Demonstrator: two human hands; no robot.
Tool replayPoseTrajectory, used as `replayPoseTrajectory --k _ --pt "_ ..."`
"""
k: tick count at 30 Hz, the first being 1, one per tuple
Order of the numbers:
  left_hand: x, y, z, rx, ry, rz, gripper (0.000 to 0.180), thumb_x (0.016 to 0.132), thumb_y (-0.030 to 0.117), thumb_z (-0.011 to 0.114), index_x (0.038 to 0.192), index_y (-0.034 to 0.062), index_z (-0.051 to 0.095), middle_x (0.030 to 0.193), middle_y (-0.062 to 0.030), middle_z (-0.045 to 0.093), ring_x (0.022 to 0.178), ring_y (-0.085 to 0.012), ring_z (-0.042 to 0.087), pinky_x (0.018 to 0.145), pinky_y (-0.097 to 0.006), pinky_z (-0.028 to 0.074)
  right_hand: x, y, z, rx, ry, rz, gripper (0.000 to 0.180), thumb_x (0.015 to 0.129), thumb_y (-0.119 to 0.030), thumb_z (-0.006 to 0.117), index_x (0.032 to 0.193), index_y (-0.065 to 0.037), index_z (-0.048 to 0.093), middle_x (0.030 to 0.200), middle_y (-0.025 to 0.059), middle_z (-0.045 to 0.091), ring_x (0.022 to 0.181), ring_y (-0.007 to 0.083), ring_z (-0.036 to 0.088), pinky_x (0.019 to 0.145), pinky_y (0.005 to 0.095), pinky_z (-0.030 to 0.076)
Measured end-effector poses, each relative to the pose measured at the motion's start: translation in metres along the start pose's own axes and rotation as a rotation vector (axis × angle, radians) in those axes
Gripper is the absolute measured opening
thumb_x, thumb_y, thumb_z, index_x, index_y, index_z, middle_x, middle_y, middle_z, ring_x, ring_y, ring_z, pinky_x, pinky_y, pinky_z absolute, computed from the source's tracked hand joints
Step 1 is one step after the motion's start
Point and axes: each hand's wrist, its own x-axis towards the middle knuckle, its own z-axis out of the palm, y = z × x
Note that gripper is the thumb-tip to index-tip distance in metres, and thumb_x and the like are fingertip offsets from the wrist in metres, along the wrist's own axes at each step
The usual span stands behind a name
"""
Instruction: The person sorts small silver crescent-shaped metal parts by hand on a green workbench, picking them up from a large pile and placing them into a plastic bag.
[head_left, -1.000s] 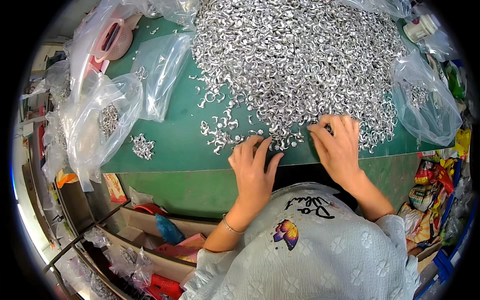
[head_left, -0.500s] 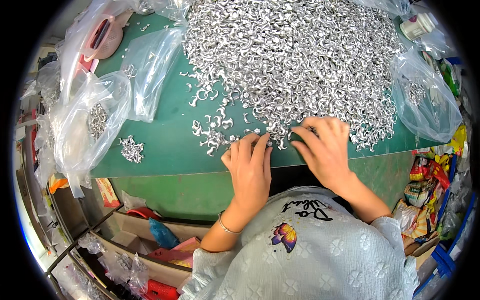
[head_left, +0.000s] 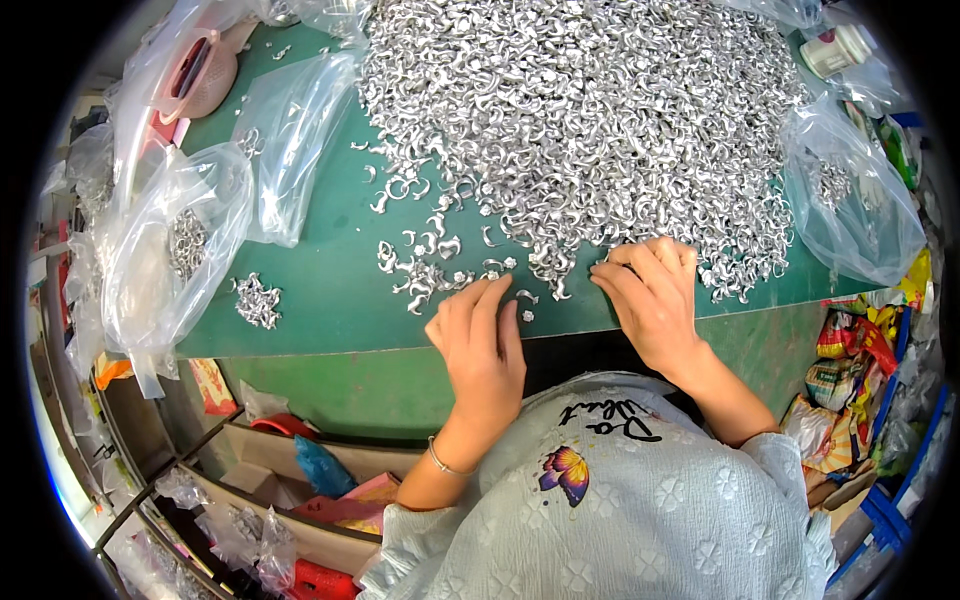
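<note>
A large heap of small curved silver metal pieces covers the table's far side, and some look like open rings. My left hand is at the table's front edge, thumb and forefinger apart, fingertips beside a small loose group of pieces. Just right of its thumb lie a curved loose piece and a tiny silver bit. At the heap's near edge my right hand has thumb and forefinger drawn together; what is between them is too small to tell.
A separate little pile of metal pieces sits at the left of the green table. Clear plastic bags lie left, another bag right. A pink basket and white bottle stand far back. Below left are open drawers.
My left hand has moved left and slightly nearer me, away from the right hand, uncovering a loose piece and a bit. The right thumb and forefinger have come closer together.
</note>
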Motion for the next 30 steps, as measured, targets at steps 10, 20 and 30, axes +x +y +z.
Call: replayPoseTrajectory --k 10,20,30 --pt "0.019 -0.004 -0.009 0.067 -0.215 0.146 0.022 0.075 -0.003 0.067 0.095 0.0037 0.063 0.093 -0.0059 0.058 0.085 -0.0207 0.053 0.077 -0.032 0.034 -0.001 0.003 -0.006 0.041 -0.014 0.013 0.021 0.072 -0.008 0.068 0.092 -0.008 0.062 0.093 0.0021 0.058 0.086 0.0193 0.051 0.077 0.035 0.034" --pt "0.03 0.002 -0.027 -1.559 -0.28 -0.779 0.022 0.084 -0.011 0.052 0.105 -0.0037 0.055 0.108 -0.0136 0.054 0.087 -0.0121 0.056 0.064 -0.022 0.046 0.004 0.009 -0.023 1.485 0.284 0.655 0.015 0.094 -0.008 0.054 0.101 0.003 0.06 0.086 0.0027 0.056 0.076 0.0101 0.05 0.066 0.0243 0.04" --pt "0.032 0.01 0.004 -0.072 -0.223 0.021 0.023 0.074 -0.002 0.07 0.094 0.002 0.061 0.079 -0.0099 0.043 0.067 -0.0246 0.047 0.06 -0.033 0.04 0.008 -0.003 -0.007 0.088 -0.012 0.226 0.016 0.075 -0.009 0.072 0.09 -0.008 0.066 0.066 0.0081 0.046 0.053 0.0245 0.054 0.046 0.0356 0.04"
